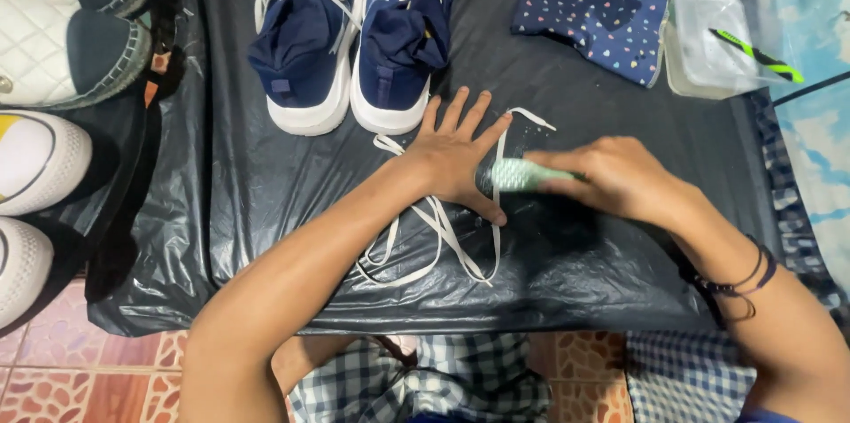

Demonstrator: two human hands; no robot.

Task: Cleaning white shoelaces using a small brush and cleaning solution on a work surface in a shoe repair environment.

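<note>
My left hand (pixel 456 157) lies flat with fingers spread, pressing a white shoelace (pixel 440 230) down on the black plastic sheet (pixel 575 263). My right hand (pixel 620 177) grips a pale green brush (pixel 518 175), whose head rests on the lace beside my left thumb. The lace runs in loops from under my left hand toward me. A pair of navy sneakers (pixel 354 33) with white soles stands just beyond my left hand, one with its lace partly pulled out.
A navy dotted pouch (pixel 593 15) lies at the back right. A clear plastic tub (pixel 722 29) holds a green and black toothbrush (pixel 757 55). White shoes (pixel 35 157) and quilted slip-ons (pixel 62 33) sit at the left. Tiled floor (pixel 88 379) shows below.
</note>
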